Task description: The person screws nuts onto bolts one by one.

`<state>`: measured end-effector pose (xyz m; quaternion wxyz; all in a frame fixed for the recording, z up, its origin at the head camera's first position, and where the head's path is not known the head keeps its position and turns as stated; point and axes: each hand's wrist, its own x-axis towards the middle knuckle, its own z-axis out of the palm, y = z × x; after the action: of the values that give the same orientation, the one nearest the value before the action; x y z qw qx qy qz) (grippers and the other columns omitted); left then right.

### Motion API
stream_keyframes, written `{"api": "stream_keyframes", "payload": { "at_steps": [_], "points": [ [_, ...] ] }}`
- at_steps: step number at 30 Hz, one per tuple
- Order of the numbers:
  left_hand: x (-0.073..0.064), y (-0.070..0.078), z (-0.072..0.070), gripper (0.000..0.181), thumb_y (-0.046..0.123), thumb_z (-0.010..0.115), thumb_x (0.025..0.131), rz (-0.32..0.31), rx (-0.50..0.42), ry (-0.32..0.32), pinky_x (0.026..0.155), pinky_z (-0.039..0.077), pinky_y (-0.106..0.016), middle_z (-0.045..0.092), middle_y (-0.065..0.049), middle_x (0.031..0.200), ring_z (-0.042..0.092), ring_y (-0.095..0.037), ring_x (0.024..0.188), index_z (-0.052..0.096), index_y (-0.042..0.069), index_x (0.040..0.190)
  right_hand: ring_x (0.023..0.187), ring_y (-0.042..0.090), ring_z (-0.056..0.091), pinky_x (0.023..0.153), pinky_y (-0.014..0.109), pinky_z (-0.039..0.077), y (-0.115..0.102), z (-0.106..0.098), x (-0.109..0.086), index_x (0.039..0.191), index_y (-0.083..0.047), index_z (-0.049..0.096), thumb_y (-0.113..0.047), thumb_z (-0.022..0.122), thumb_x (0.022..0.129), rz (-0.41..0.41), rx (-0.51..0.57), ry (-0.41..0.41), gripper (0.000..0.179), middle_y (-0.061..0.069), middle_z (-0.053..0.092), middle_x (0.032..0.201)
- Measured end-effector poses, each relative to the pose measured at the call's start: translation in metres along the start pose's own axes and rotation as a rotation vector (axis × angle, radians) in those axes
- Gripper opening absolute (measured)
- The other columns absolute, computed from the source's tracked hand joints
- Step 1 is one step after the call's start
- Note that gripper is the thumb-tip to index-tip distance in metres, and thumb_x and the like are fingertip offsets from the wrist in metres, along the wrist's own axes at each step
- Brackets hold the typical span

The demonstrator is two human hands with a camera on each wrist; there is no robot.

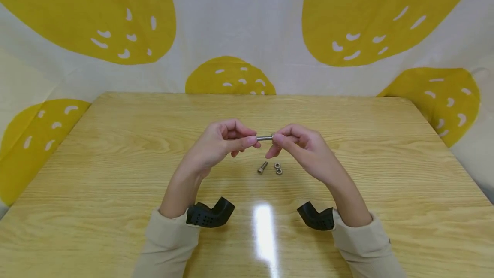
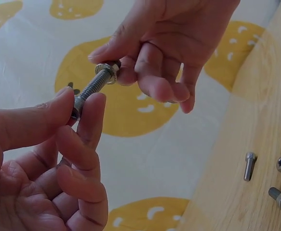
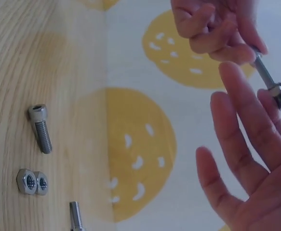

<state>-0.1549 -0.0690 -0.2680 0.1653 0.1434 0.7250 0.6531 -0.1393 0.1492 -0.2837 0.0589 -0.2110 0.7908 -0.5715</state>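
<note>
A silvery threaded bolt [image 1: 264,138] is held level above the table between both hands. My left hand [image 1: 218,145] pinches one end of it between thumb and index finger, the other fingers curled below. At the opposite end my right hand [image 1: 306,149] pinches a nut [image 2: 112,70] that sits around the thread, near the bolt's dark tip [image 3: 279,101]. The right hand's remaining fingers are spread loosely in the right wrist view. Below the hands, a socket-head bolt [image 1: 262,167] lies on the table beside two hex nuts, one nut [image 1: 277,165] touching the other nut [image 1: 279,171].
The wood-grain table [image 1: 115,183] reaches back to a white cloth [image 1: 239,20] with yellow fruit prints. Another bolt [image 3: 75,216] lies on the table, seen in both wrist views. Black wrist mounts [image 1: 211,214] stick out from both beige sleeves.
</note>
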Motion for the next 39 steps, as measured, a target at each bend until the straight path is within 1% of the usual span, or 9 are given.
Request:
{"api": "stream_keyframes", "payload": {
  "at_steps": [4, 7, 11, 17, 21, 24, 27, 33, 39],
  "points": [
    [-0.0009, 0.0004, -0.0013, 0.013, 0.009, 0.063, 0.089, 0.002, 0.012, 0.009, 0.057, 0.037, -0.022, 0.072, -0.001, 0.086, 0.049, -0.013, 0.065, 0.061, -0.001, 0.097, 0.082, 0.02, 0.063, 0.083, 0.035, 0.049, -0.0021, 0.0016, 0.0016, 0.096, -0.002, 0.059, -0.027, 0.042, 0.1, 0.005, -0.026, -0.008, 0.03, 0.008, 0.069, 0.083],
    [-0.0013, 0.0001, -0.0023, 0.013, 0.008, 0.062, 0.089, 0.001, 0.016, 0.013, 0.056, 0.037, -0.021, 0.072, 0.0, 0.085, 0.048, -0.013, 0.065, 0.06, -0.001, 0.097, 0.086, 0.023, 0.064, 0.083, 0.034, 0.051, -0.004, -0.0002, 0.0001, 0.108, -0.003, 0.055, -0.023, 0.048, 0.098, 0.017, -0.016, -0.019, 0.024, 0.009, 0.07, 0.093],
    [-0.0011, -0.0011, -0.0021, 0.012, 0.007, 0.062, 0.089, 0.009, 0.012, 0.005, 0.056, 0.037, -0.021, 0.071, 0.001, 0.084, 0.048, -0.012, 0.063, 0.06, -0.002, 0.097, 0.096, 0.023, 0.064, 0.085, 0.031, 0.051, -0.0053, -0.0026, -0.0024, 0.116, -0.003, 0.052, -0.018, 0.059, 0.092, 0.028, 0.008, -0.027, 0.029, 0.009, 0.07, 0.102],
    [-0.0017, -0.0012, -0.0008, 0.012, 0.007, 0.062, 0.089, 0.009, 0.017, -0.002, 0.055, 0.036, -0.021, 0.071, 0.001, 0.085, 0.047, -0.012, 0.063, 0.06, -0.001, 0.097, 0.092, 0.015, 0.065, 0.084, 0.029, 0.051, -0.006, -0.0022, -0.0023, 0.108, -0.006, 0.057, -0.02, 0.058, 0.093, 0.021, -0.056, -0.005, 0.021, 0.005, 0.071, 0.096],
    [-0.0019, -0.0003, -0.0008, 0.013, 0.008, 0.062, 0.089, 0.008, 0.026, -0.005, 0.056, 0.035, -0.022, 0.072, -0.001, 0.086, 0.046, -0.012, 0.063, 0.06, -0.001, 0.098, 0.086, 0.014, 0.064, 0.081, 0.032, 0.051, -0.0062, 0.0005, 0.0006, 0.1, -0.007, 0.06, -0.021, 0.052, 0.096, -0.026, -0.106, 0.0, 0.016, 0.004, 0.069, 0.089],
    [-0.0016, 0.0004, -0.001, 0.013, 0.009, 0.062, 0.089, 0.009, 0.031, -0.006, 0.056, 0.035, -0.022, 0.072, -0.001, 0.086, 0.047, -0.012, 0.064, 0.06, 0.0, 0.098, 0.08, 0.016, 0.062, 0.078, 0.034, 0.049, -0.0048, 0.0045, 0.0041, 0.09, -0.006, 0.062, -0.024, 0.045, 0.099, -0.034, -0.146, 0.02, 0.027, 0.005, 0.067, 0.083],
    [-0.0003, 0.0004, -0.0005, 0.013, 0.009, 0.062, 0.089, 0.008, 0.031, -0.004, 0.056, 0.036, -0.022, 0.072, -0.001, 0.086, 0.047, -0.012, 0.064, 0.06, 0.0, 0.098, 0.078, 0.018, 0.061, 0.077, 0.035, 0.048, -0.0034, 0.005, 0.0061, 0.085, -0.005, 0.063, -0.031, 0.04, 0.101, 0.0, -0.179, 0.036, 0.038, 0.006, 0.067, 0.081],
    [0.0002, 0.0002, -0.0006, 0.012, 0.009, 0.061, 0.09, -0.001, 0.026, 0.01, 0.056, 0.036, -0.021, 0.071, 0.003, 0.083, 0.046, -0.012, 0.064, 0.06, 0.0, 0.098, 0.089, 0.018, 0.061, 0.079, 0.033, 0.05, -0.0064, -0.0009, 0.0034, 0.11, -0.008, 0.058, -0.023, 0.059, 0.092, 0.002, -0.18, 0.019, 0.023, 0.004, 0.065, 0.098],
    [0.0013, 0.0, -0.0006, 0.015, 0.011, 0.061, 0.09, -0.016, 0.032, -0.004, 0.056, 0.036, -0.022, 0.071, 0.003, 0.084, 0.047, -0.013, 0.066, 0.06, 0.001, 0.102, 0.092, 0.013, 0.059, 0.078, 0.029, 0.05, -0.0079, -0.0019, 0.0016, 0.108, -0.008, 0.059, -0.018, 0.064, 0.089, -0.032, -0.185, 0.032, 0.022, 0.002, 0.066, 0.097]
  ]
}}
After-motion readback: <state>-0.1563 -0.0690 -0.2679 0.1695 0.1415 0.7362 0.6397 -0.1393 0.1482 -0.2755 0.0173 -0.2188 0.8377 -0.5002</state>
